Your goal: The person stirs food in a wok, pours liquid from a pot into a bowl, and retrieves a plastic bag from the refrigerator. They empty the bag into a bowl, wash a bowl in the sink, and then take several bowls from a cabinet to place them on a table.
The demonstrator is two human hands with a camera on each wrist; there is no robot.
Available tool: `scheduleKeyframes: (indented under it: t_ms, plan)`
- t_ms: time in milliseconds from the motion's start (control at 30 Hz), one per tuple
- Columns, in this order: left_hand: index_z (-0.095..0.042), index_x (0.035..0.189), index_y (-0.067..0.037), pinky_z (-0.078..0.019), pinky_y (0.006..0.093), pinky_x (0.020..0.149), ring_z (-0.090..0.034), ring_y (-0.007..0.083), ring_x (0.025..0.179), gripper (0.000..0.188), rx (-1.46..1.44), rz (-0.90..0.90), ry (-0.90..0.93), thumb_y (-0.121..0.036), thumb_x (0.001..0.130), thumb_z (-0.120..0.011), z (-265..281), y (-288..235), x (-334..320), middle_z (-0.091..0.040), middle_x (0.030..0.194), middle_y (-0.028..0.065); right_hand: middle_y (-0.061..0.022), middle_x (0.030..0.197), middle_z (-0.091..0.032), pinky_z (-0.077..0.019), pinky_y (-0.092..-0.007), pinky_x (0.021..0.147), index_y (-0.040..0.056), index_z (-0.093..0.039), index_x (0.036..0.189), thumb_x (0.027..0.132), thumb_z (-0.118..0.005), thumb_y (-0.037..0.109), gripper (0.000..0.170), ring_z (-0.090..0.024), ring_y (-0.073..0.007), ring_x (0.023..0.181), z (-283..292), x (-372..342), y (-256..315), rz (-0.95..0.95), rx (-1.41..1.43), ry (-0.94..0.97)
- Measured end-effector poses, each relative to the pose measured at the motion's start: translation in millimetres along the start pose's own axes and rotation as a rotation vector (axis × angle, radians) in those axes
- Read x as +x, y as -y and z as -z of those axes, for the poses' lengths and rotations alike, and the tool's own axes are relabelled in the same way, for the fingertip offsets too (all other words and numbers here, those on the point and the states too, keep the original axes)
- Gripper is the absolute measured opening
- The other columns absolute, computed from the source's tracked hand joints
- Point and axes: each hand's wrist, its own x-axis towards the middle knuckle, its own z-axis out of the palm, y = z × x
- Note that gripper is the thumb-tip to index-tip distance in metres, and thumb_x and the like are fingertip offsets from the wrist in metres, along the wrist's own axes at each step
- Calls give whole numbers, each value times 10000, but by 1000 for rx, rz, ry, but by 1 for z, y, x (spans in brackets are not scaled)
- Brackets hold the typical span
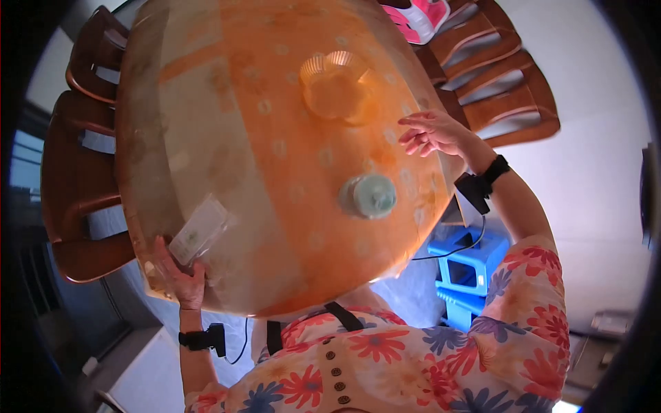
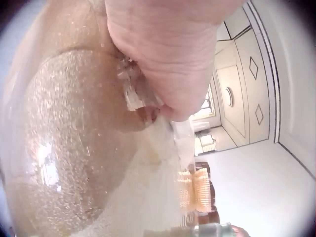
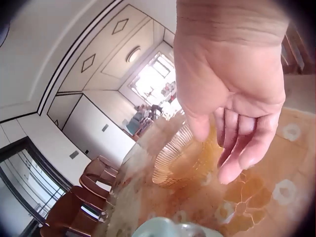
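At the table's near left side, my left hand (image 1: 182, 281) grips the lower end of a clear plastic packet (image 1: 200, 230) with white contents and a small green print, thumb on one side and fingers on the other. Crinkled plastic (image 2: 133, 91) shows by the fingers in the left wrist view. My right hand (image 1: 435, 134), fingers loosely bent and holding nothing, hovers over the right side of the table. Beyond it lies an amber, scalloped see-through bowl (image 1: 337, 89). Nearer me, a pale green lidded jar (image 1: 375, 195) stands upright.
A glossy plastic cover lies over the patterned orange and beige table (image 1: 296, 241). Wooden chairs (image 1: 89, 182) line the left side, with more chairs (image 1: 513, 100) at the right. Blue stools (image 1: 465, 261) stand below the right edge. A pink and white item (image 1: 420, 19) rests at the far right.
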Motion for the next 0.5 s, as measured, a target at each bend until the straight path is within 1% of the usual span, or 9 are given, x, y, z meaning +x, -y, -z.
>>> scheduleKeyframes:
  t_ms: [67,100,133,200,233,267,333,467,500]
  plan:
    - [-249,1351,-16,-264,461,1017,-318,376,1217,785,126,-26,-32,-235,698,-624,-1,-2,1,-322,1335,200,-131,940,-617,-486,-296,554,39,-448,1152,864,-549,383,460,-646,-213,784,6,41,5,-10,69,115]
    - [-249,1351,-16,-264,461,1017,-318,376,1217,785,135,-15,-42,-235,698,-624,-1,1,3,-322,1335,200,-151,978,-609,-508,-323,563,43,-448,1119,868,-541,391,440,-646,-241,817,7,58,4,1,105,164]
    - [-244,1354,-18,-260,470,1017,-311,383,1223,791,170,-29,-46,-308,716,-609,-2,4,3,-314,1344,200,-151,978,-609,-508,-323,563,43,-448,1119,868,-541,391,440,-646,-241,817,8,73,3,7,91,178]
    - [-233,1359,-23,-251,488,1016,-296,396,1235,822,238,-42,-60,-455,752,-579,-7,7,0,-298,1362,199,-151,844,-635,-528,-322,554,44,-457,1100,880,-536,348,384,-655,-253,760,6,92,1,-80,293,262]
    - [-221,1364,-23,-244,487,1021,-283,396,1250,831,291,-12,-39,-470,754,-564,-6,5,1,-279,1376,202,-169,832,-633,-543,-350,606,17,-509,1007,890,-518,329,334,-656,-275,780,2,92,6,-64,302,240]
    - [-221,1364,-23,-244,487,1021,-283,396,1250,831,300,1,-54,-470,754,-564,-5,3,2,-279,1376,202,-169,832,-633,-543,-350,606,17,-509,1007,890,-518,329,334,-656,-275,780,3,101,2,-56,289,255]
    - [-223,1364,-19,-234,489,1026,-271,393,1260,839,372,22,-32,-509,758,-536,-6,1,2,-270,1384,202,-170,830,-609,-548,-401,601,4,-464,1008,890,-514,323,344,-648,-309,796,10,121,-9,-62,371,245]
    - [-228,1361,-15,-225,489,1032,-266,390,1265,854,364,20,-65,-549,757,-507,-7,6,-1,-265,1388,202,-145,800,-609,-547,-412,633,-11,-467,1010,902,-496,286,317,-644,-331,803,0,139,23,5,427,318]
    - [-232,1360,-13,-225,489,1032,-266,390,1265,862,379,46,-40,-570,756,-492,-6,4,-1,-267,1387,203,-141,840,-607,-540,-429,663,-5,-468,1022,904,-492,272,301,-635,-327,832,-5,156,32,59,551,311]
